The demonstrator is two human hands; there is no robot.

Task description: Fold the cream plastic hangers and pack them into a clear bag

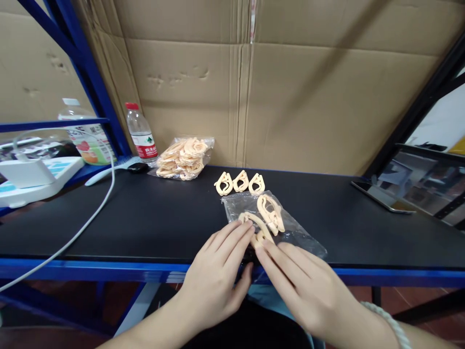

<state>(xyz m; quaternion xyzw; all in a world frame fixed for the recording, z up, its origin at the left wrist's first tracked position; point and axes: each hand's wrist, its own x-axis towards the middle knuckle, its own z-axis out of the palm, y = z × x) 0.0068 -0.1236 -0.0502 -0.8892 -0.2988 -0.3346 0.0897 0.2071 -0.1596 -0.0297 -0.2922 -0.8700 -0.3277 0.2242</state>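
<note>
My left hand and my right hand meet at the table's front edge. Both have their fingers closed on a beige plastic folding hanger, the left at its left end and the right at its near end. My fingers hide part of it. Beneath lies a flat clear plastic bag, partly under my right hand. A second beige folding hanger rests on the bag just beyond. Farther back, three folded hangers stand in a row: one at left, one in the middle and one at right.
A clear bag full of beige hangers sits by the cardboard wall, beside a red-capped water bottle. At left are a comb, a white cable and a large bottle. A phone-like slab lies at right.
</note>
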